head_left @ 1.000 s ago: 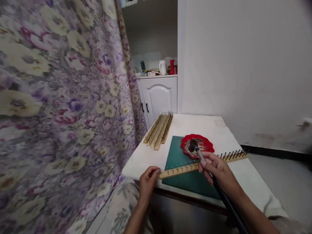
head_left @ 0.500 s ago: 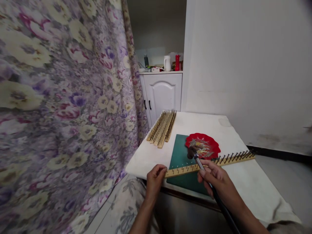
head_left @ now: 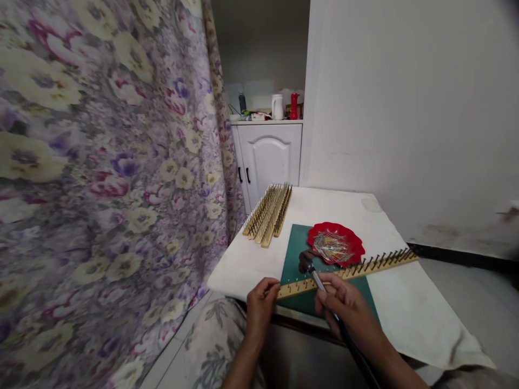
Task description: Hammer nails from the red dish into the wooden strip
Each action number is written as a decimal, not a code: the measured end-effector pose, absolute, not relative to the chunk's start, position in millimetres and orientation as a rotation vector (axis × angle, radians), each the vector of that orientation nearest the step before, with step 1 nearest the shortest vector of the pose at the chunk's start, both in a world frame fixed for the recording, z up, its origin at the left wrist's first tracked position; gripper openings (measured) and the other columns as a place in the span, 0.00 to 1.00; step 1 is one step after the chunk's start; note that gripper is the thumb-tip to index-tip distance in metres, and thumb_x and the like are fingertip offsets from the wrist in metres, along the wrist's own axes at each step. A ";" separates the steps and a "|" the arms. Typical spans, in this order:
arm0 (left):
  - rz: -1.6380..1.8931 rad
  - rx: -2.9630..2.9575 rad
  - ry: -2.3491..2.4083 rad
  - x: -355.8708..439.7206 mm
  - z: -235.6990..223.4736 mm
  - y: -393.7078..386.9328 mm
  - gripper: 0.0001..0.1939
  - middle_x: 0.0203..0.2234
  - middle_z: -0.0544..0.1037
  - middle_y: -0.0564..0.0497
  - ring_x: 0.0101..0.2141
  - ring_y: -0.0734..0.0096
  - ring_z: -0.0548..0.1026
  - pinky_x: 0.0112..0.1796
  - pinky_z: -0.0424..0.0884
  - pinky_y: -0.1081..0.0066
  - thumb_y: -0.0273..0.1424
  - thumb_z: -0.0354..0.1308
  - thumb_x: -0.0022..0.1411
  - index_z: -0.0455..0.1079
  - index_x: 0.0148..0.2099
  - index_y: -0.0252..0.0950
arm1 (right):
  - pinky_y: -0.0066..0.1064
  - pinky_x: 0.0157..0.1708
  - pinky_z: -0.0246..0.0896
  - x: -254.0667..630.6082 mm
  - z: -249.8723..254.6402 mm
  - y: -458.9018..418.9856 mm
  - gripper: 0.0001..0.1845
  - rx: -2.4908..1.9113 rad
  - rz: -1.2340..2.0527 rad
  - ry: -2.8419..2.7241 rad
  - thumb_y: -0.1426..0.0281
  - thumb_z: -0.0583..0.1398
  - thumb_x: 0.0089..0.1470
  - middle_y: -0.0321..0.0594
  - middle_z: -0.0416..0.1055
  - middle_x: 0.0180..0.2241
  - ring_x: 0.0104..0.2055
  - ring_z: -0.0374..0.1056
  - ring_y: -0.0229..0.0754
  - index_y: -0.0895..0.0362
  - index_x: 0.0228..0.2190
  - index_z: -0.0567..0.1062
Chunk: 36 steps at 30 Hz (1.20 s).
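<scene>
A long wooden strip (head_left: 367, 267) studded with nails lies across a green cutting mat (head_left: 298, 258) on a white-covered table (head_left: 401, 319). My left hand (head_left: 261, 305) pinches the strip's near left end. My right hand (head_left: 344, 308) grips a small hammer (head_left: 312, 270) by its dark handle. The hammer's black head hovers just above the left part of the strip. A red scalloped dish (head_left: 351, 248) full of loose nails sits on the mat right behind the strip.
Several finished nailed strips (head_left: 268, 213) lie stacked at the table's far left. A flowered curtain (head_left: 101, 178) hangs close on the left. A white wall (head_left: 405, 108) stands behind the table. Beyond is a white cabinet (head_left: 270, 154) with a jug and bottles.
The hammer head has moved left, from over the red dish to above the strip's left part. My right hand shifted left with it. My left hand stays on the strip's end.
</scene>
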<state>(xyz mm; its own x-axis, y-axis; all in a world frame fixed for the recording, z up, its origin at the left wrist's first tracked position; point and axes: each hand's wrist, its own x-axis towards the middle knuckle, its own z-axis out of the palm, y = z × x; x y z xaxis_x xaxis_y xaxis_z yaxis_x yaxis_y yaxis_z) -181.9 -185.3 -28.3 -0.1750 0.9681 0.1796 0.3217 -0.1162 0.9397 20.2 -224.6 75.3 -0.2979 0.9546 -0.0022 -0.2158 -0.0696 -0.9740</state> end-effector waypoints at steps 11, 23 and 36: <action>1.350 1.398 1.527 -174.4 -30.7 -193.1 0.10 0.27 0.77 0.53 0.31 0.69 0.74 0.34 0.68 0.74 0.36 0.54 0.56 0.72 0.33 0.36 | 0.18 0.08 0.44 -22.7 39.3 -226.0 0.17 -0.879 1.654 -1.250 0.61 0.58 0.53 0.30 0.68 0.20 0.09 0.53 0.26 0.59 0.41 0.66; 1.345 1.409 1.517 -177.1 -32.4 -193.0 0.09 0.26 0.76 0.53 0.30 0.70 0.73 0.32 0.66 0.75 0.34 0.54 0.56 0.73 0.32 0.35 | 0.17 0.08 0.45 -29.3 39.0 -225.5 0.17 -0.899 1.639 -1.286 0.61 0.57 0.54 0.29 0.68 0.20 0.09 0.53 0.26 0.59 0.42 0.65; 1.345 1.420 1.488 -180.5 -34.3 -192.3 0.09 0.26 0.77 0.53 0.30 0.70 0.74 0.33 0.68 0.75 0.35 0.55 0.57 0.72 0.33 0.35 | 0.17 0.09 0.44 -26.3 39.6 -227.2 0.17 -0.880 1.615 -1.284 0.63 0.57 0.54 0.28 0.67 0.20 0.09 0.53 0.25 0.59 0.43 0.65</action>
<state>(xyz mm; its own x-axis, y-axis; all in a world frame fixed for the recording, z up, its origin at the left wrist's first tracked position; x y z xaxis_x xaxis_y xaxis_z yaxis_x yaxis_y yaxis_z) -180.5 -192.3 -34.3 -0.1821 0.9669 0.1789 0.2752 -0.1246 0.9533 -26.3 -227.2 39.6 -0.3730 0.9278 -0.0102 -0.1990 -0.0908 -0.9758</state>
